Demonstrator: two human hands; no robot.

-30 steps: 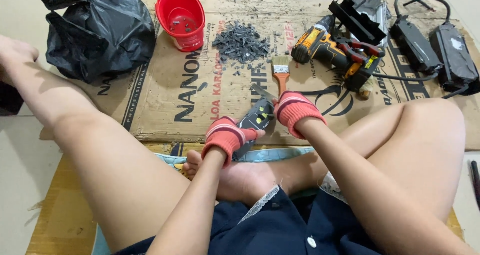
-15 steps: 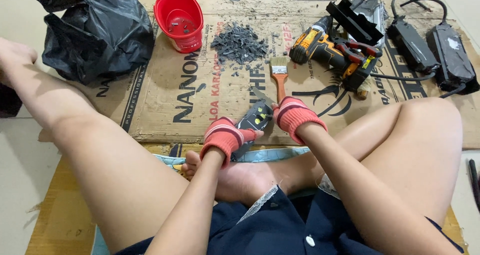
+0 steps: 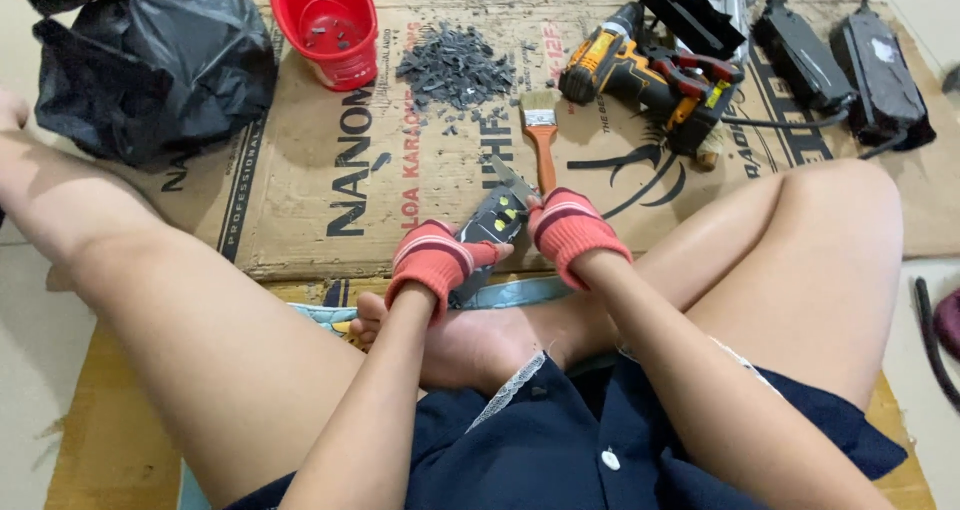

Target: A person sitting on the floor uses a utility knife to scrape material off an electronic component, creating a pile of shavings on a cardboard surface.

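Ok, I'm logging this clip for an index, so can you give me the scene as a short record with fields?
setting: person sitting cross-legged on flattened cardboard
left hand: red glove, holds a dark device with yellow spots
right hand: red glove, on a thin metal tool at the device's top
nearby: paintbrush, pile of grey bits, red bucket
tools: cordless drill
far left: black bag

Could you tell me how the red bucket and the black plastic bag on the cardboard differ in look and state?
The red bucket is rigid, with a smooth round rim; the black plastic bag is soft, crumpled and shapeless. The bucket stands open, showing a few small bits inside; what the bag holds cannot be seen. The bucket looks smaller than the bag. Both sit at the far left of the cardboard, away from both hands.
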